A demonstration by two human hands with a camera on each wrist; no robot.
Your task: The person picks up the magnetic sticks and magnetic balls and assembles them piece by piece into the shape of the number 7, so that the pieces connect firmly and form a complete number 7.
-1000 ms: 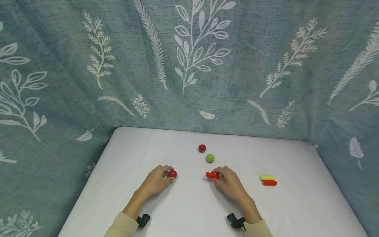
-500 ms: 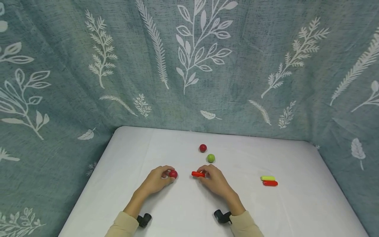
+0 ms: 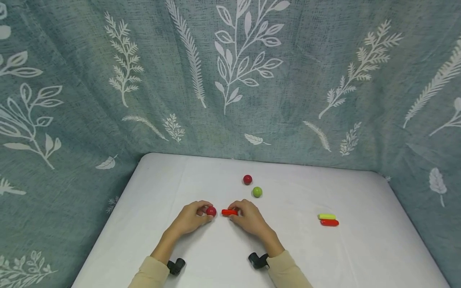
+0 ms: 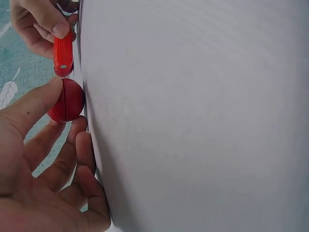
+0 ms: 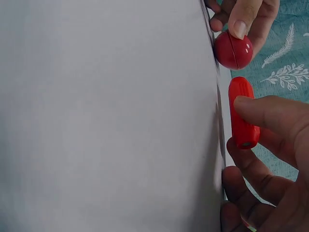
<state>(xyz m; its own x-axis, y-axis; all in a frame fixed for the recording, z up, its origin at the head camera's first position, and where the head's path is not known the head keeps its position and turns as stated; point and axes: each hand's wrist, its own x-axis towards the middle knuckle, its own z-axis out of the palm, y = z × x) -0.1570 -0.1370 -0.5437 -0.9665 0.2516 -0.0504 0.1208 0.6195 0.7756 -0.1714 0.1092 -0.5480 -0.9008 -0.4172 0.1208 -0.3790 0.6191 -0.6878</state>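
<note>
In the head view my left hand (image 3: 189,219) pinches a glossy red ball (image 3: 212,211) between thumb and fingers, close over the white table. A thin seam runs round the ball (image 4: 73,100) in the left wrist view. To its right, my right hand (image 3: 252,219) holds a short red stick with rounded ends (image 3: 227,212), its thumb on top and fingers beneath. Lengthwise ribs and a small pale spot near one end mark this red stick (image 5: 241,87). Its tip points at the ball, with a narrow gap between them in the head view.
Beyond the hands lie a dark red ball (image 3: 247,179) and a green ball (image 3: 257,192). On the right a yellow stick (image 3: 327,216) lies against another red stick (image 3: 329,223). The white-covered table (image 3: 173,176) ends at a patterned teal curtain (image 3: 201,132).
My right hand has moved left with the red stick, bringing it close to the red ball. My left hand has held the ball in nearly the same spot.
</note>
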